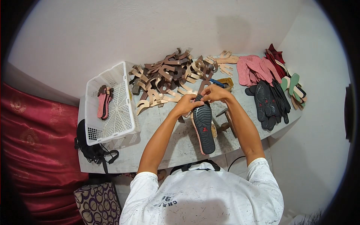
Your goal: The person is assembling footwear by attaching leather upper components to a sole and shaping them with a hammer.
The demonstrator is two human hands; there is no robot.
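Above the table's near edge I hold a sandal sole [204, 129], its black ridged underside facing up, with a small red mark in the middle and a pink layer along its edge. My left hand [185, 105] grips its far end from the left side. My right hand [216, 93] is closed at the same end, fingers pinched by the tip. Whether a strap is between those fingers is hidden. Just beyond my hands lies a dark brown strap piece [204, 81]. Beside my right forearm, partly covered, is what looks like a hammer [229, 122].
A white plastic basket [112, 131] at the left holds a few pink-and-brown pieces [105, 101]. Brown and beige straps [168, 71] lie heaped behind my hands. Pink insoles [255, 69] and black soles [262, 99] are piled right. A yellowish container [226, 81] stands between. A black bag [93, 146] hangs left.
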